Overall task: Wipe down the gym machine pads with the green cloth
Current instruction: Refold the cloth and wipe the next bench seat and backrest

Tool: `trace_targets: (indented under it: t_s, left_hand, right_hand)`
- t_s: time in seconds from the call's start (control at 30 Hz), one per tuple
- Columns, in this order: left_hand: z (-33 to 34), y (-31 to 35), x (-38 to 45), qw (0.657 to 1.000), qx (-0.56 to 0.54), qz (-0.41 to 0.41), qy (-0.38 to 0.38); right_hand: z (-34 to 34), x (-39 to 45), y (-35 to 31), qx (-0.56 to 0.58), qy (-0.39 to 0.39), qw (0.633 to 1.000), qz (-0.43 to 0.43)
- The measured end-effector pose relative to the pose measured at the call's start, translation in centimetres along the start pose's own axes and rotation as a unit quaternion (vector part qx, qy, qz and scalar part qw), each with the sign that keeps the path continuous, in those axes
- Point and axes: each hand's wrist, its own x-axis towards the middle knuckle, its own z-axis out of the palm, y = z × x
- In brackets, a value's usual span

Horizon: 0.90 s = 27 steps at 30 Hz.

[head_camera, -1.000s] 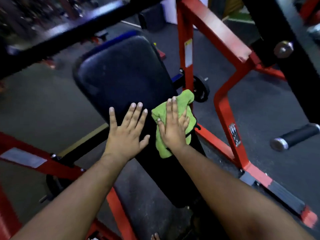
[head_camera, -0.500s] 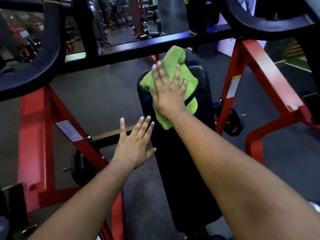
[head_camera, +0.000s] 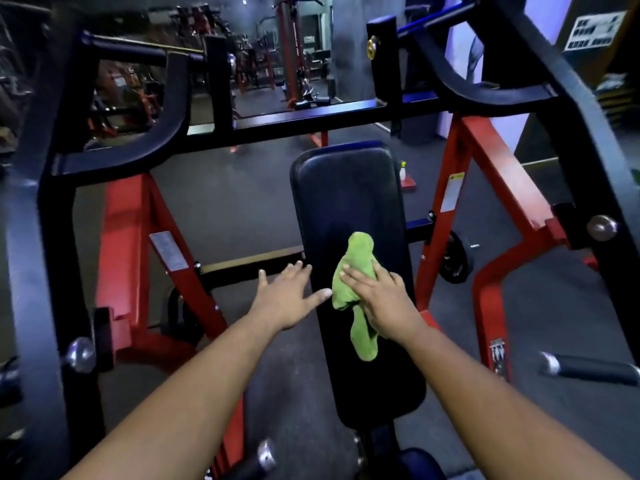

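Right hand (head_camera: pixel 377 296) presses green cloth (head_camera: pixel 355 289) on pad (head_camera: pixel 346 192).

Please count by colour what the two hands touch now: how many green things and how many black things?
Green: 1, the green cloth under the right hand.
Black: 1, the pad, touched by the left hand.
Total: 2.

The right hand (head_camera: pixel 377 299) lies over the middle of the green cloth (head_camera: pixel 356 292), hiding that part and the black pad (head_camera: pixel 346 195) beneath. The pad's lower end disappears behind a dark shape at the bottom edge. Both forearms run off the bottom edge. The wall sign (head_camera: pixel 594 31) at top right is too blurred to read. The background machines (head_camera: pixel 294 64) are dim and indistinct.
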Motion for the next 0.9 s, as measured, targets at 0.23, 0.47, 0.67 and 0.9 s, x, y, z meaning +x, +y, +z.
trace_targets:
  t_s: [0.23, 0.47, 0.67, 0.9]
  left_hand:
    - [4.2, 9.6, -10.0, 0.846, -0.515, 0.091, -0.106]
    - [7.9, 16.0, -17.3, 0.803, -0.589, 0.044, -0.074]
    - [9.4, 24.0, -19.4, 0.737, -0.663, 0.024, -0.128]
    - [11.5, 38.4, -19.2, 0.649, -0.722, -0.030, -0.240]
  right_hand:
    - [-1.7, -12.5, -4.7, 0.202, 0.131, 0.955, 0.172]
    - [-3.9, -26.3, -3.9, 0.240, 0.074, 0.941, 0.226]
    - [-7.2, -35.4, 1.5, 0.334, 0.120, 0.874, 0.331]
    - [-10.5, -44.2, 10.4, 0.608, 0.191, 0.642, 0.426]
